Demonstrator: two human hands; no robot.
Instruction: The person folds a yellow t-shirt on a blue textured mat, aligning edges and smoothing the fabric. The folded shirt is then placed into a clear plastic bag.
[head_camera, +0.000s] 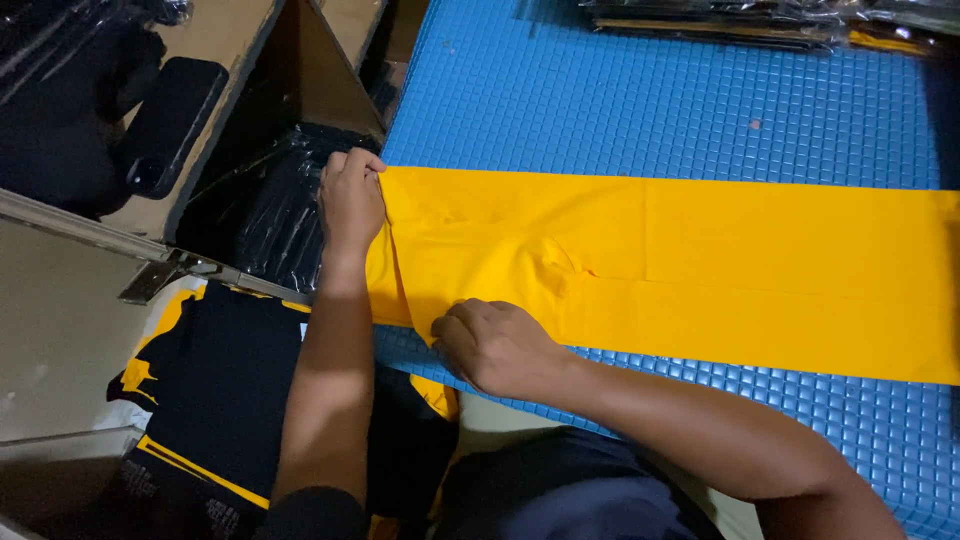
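Yellow garment (650, 260) pinched by both hands' curled fingers.

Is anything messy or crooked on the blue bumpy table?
Mostly tidy. The long yellow stretchy fabric garment lies flat on the blue grid-textured mat, but it is bunched into creases near its left end, between the left hand gripping the far corner and the right hand pressing the near edge. Nothing is spilled or torn.
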